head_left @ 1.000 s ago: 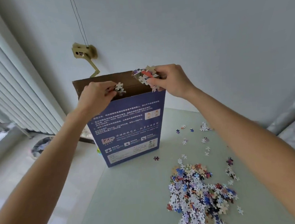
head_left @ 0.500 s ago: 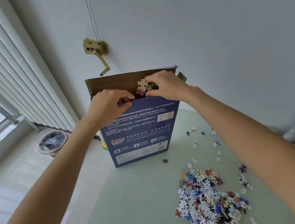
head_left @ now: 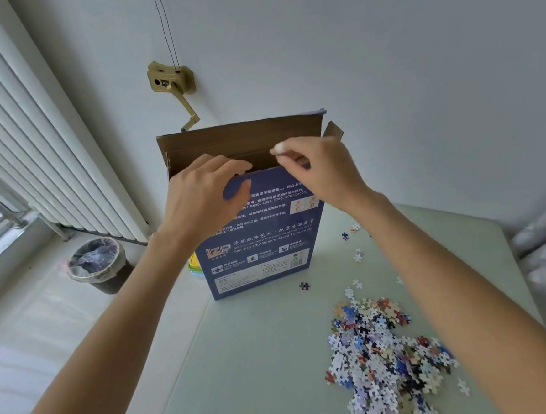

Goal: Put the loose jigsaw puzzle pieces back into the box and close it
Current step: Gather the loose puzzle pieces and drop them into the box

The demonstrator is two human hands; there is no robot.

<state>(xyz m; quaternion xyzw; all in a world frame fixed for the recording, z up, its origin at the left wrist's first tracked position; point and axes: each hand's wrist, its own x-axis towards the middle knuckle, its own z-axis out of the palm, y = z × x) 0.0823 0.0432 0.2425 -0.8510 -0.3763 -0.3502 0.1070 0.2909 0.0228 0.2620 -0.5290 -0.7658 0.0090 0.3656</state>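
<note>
Your right hand (head_left: 321,173) no longer shows the clump of puzzle pieces it carried a second ago; it now sits over the open mouth of the puzzle box (head_left: 260,234), fingers (head_left: 280,148) curled with nothing visible in them. Your left hand (head_left: 199,199) has slid down onto the blue front panel and grips its top edge, thumb on the printed face, other fingers hooked over the rim into the opening. The box stands upright on the pale green desk (head_left: 250,355), its brown flaps raised. Loose puzzle pieces (head_left: 384,351) lie heaped on the desk to the right of the box, well apart from it, with a few strays between, including one dark piece (head_left: 304,286) just beside the box's base. A lined waste bin (head_left: 98,264) stands on the floor at left, below the radiator (head_left: 32,154).
</note>
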